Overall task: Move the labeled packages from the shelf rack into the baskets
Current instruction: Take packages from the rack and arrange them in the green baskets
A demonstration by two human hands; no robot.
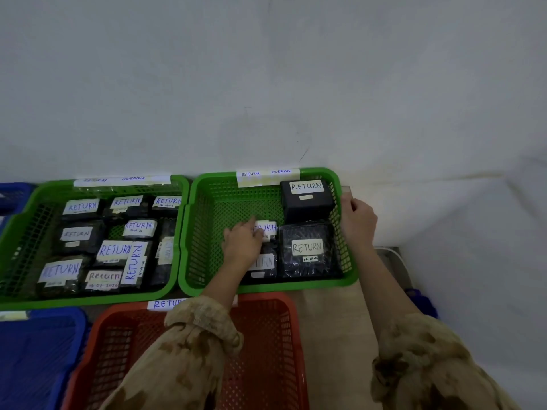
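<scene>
Head view: four baskets lie below a white wall (266, 84), seen from above.
Right green basket (207, 261): far right. A paper strip (268, 174) on its far rim reads "RETURN OVERDUE".
Box (307, 202): black, in the far right corner of this basket. White label "RETURN", with a smaller blank-looking tag below it.
Big package (307, 250): dark, just near of the box, against the right wall of the basket. Label "RETURN", and under it a date, it seems 06-07-26.
Small package (268, 229): in the middle of the same basket, left of the big package. Only "TURN" of its label shows.
Near package (265, 264): near of the small one. Its label is partly hidden and faint.
Left hand (242, 242): lies on the small package with the fingers close together. I cannot tell if they pinch it.
Right hand (356, 220): fingers curled on the right rim of the right green basket.
Left green basket (17, 220): full of dark packages (80, 232), each labeled "RETURN". One reads "Return" with a date ending 2026. Its rim strip (121, 179) also says "OVERDUE".
Red basket (266, 350): near, under the left sleeve (189, 350). Its label (165, 303) shows "RETUR".
Blue basket (35, 350): near left.
</scene>
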